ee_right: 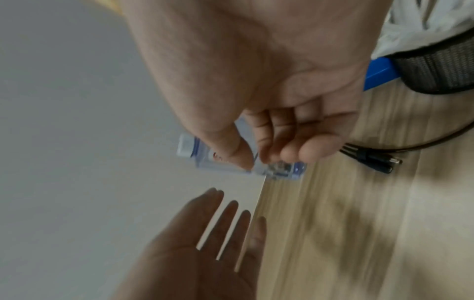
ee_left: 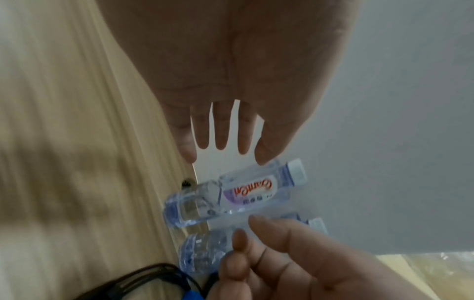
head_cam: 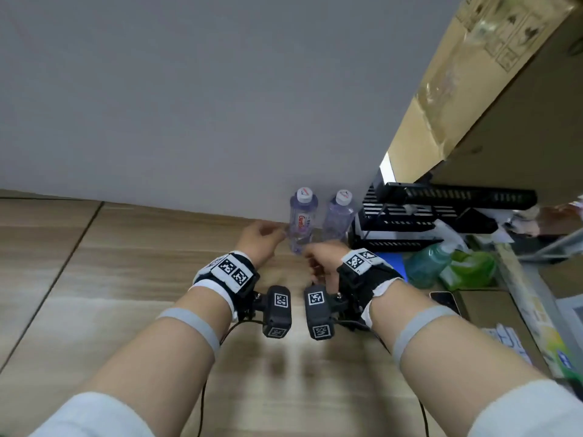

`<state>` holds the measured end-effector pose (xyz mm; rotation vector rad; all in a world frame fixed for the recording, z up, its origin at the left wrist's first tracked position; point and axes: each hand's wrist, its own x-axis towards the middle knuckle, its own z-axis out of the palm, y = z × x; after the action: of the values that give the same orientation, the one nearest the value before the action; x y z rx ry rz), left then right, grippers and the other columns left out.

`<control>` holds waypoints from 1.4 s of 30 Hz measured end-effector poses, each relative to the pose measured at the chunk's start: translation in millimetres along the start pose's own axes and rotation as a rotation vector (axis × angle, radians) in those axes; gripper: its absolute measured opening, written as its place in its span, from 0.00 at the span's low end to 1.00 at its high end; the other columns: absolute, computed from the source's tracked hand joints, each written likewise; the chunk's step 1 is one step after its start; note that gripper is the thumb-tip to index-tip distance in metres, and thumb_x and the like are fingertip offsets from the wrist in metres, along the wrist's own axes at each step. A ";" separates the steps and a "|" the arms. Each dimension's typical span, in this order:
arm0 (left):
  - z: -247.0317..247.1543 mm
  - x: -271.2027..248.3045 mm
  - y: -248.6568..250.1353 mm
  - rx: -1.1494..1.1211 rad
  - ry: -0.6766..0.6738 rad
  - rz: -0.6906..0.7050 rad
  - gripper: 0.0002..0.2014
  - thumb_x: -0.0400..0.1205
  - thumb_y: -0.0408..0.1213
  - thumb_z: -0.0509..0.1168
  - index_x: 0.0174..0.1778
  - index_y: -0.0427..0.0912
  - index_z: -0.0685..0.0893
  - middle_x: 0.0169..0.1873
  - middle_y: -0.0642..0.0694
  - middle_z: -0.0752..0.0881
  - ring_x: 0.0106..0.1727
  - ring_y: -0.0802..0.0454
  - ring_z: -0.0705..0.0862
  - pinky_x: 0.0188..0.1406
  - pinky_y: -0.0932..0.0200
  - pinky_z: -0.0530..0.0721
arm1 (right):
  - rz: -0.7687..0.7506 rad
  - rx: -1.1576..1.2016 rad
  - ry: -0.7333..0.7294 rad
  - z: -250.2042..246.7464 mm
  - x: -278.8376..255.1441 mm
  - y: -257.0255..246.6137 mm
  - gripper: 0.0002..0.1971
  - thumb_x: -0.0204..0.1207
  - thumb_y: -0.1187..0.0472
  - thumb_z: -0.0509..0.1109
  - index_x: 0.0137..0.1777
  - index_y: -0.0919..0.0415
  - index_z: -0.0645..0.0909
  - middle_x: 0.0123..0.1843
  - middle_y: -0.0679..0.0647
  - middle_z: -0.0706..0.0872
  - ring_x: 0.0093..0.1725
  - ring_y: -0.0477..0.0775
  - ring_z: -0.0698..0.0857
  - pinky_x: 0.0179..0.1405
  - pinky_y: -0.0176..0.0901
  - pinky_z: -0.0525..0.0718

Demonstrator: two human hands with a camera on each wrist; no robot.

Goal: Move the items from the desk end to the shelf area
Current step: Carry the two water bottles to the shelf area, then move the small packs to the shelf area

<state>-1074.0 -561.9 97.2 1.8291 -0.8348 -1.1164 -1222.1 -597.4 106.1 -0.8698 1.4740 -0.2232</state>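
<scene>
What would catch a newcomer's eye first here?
Two clear water bottles stand upright against the grey wall at the desk's far edge. Both hands flank the labelled one, left hand open, right hand loosely curled. A black mesh rack sits to their right.

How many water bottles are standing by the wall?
2. The labelled bottle stands between the left hand and right hand; the second bottle stands beside the black rack.

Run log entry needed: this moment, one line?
left hand: open, by left bottle; right hand: curled loosely, empty; right bottle: upright; desk: holds both
</scene>
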 end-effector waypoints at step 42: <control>-709.6 -316.6 -212.6 -1.226 0.847 0.122 0.15 0.86 0.41 0.60 0.32 0.49 0.70 0.21 0.54 0.63 0.19 0.57 0.59 0.23 0.63 0.61 | -1.174 -1.218 -0.356 716.0 -262.0 8.5 0.07 0.74 0.52 0.67 0.50 0.52 0.78 0.48 0.50 0.84 0.47 0.55 0.84 0.46 0.47 0.84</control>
<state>-522.9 12.6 220.6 0.9601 0.2543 -0.4355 -603.6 -162.7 205.2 -2.5565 0.4694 0.0215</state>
